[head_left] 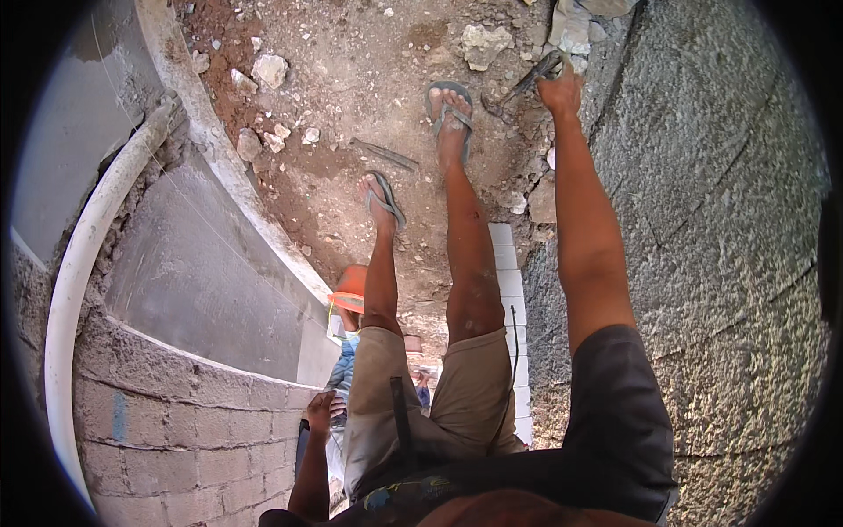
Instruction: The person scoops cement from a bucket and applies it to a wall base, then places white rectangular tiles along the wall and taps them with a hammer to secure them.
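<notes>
The right hand (560,88) has its fingers wrapped around the handle of a dark metal hammer (520,88), gripping it at the far end of a fully stretched arm; the tool's head points left, just above the dusty ground (351,79) and near the foot of the rough grey rendered wall (720,220) that fills the right side of the view. Just left of the hammer, the person's right foot in a grey flip-flop (449,110) stands on reddish dirt, and the left foot in a matching flip-flop (384,200) is set a little nearer. Pale stones (485,42) and rubble lie scattered around both feet, with a short dark bar (386,155) between the 2 sandals and the loose rocks to the left. The left hand (320,409) hangs low beside the khaki shorts (439,395); its fingers look loosely curled, but whether they hold anything cannot be told. Close to that hand, lower down, another person wearing an orange hard hat (352,288) shows between the legs and the curved block wall (176,430). A white pipe (83,255) runs along the top of that curved wall at the left
</notes>
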Tool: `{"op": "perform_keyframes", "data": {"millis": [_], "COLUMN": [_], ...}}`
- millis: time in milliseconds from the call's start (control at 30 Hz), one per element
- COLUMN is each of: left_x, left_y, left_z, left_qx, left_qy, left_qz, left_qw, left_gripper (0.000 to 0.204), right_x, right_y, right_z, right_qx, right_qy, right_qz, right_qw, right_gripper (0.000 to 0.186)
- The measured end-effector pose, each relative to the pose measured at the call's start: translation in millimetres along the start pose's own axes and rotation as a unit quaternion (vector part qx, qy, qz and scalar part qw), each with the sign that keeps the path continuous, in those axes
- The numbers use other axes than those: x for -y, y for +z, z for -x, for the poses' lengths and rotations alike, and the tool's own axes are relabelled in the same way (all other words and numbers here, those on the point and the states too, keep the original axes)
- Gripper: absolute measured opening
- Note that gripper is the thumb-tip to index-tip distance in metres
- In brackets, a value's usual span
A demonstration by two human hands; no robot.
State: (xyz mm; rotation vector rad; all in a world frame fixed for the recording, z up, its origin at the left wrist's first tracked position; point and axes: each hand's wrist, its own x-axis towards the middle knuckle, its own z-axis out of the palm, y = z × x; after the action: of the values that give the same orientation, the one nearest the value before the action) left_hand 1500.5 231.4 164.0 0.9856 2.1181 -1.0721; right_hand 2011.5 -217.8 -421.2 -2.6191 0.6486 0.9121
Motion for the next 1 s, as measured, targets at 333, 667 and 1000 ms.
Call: {"op": "perform_keyframes", "data": {"millis": [333, 667, 1000], "left_x": [49.0, 42.8, -90.5], "left_y": [35.7, 85.6, 61.6], "left_z": [25.5, 16.3, 92.3], "left_qx": [-0.001, 0.032, 0.015], "left_qy": [-0.015, 0.186, 0.512], "left_qz": [-0.015, 0.161, 0.247], "left_qw": [1.0, 0.969, 0.822], "left_gripper": [0.018, 0.029, 0.049], "right_x": [-12.0, 62.3, 237.4], "right_y": [-11.3, -164.3, -287.5], "right_z": [-0.2, 186.7, 444.7], "right_qx": [0.104, 0.311, 0.501], "right_qy": [-0.099, 0.15, -0.177], "right_qz": [0.101, -0.275, -0.086], "right_qw": [0.985, 0.898, 0.843], "right_gripper": [0.051, 0.02, 0.025]}}
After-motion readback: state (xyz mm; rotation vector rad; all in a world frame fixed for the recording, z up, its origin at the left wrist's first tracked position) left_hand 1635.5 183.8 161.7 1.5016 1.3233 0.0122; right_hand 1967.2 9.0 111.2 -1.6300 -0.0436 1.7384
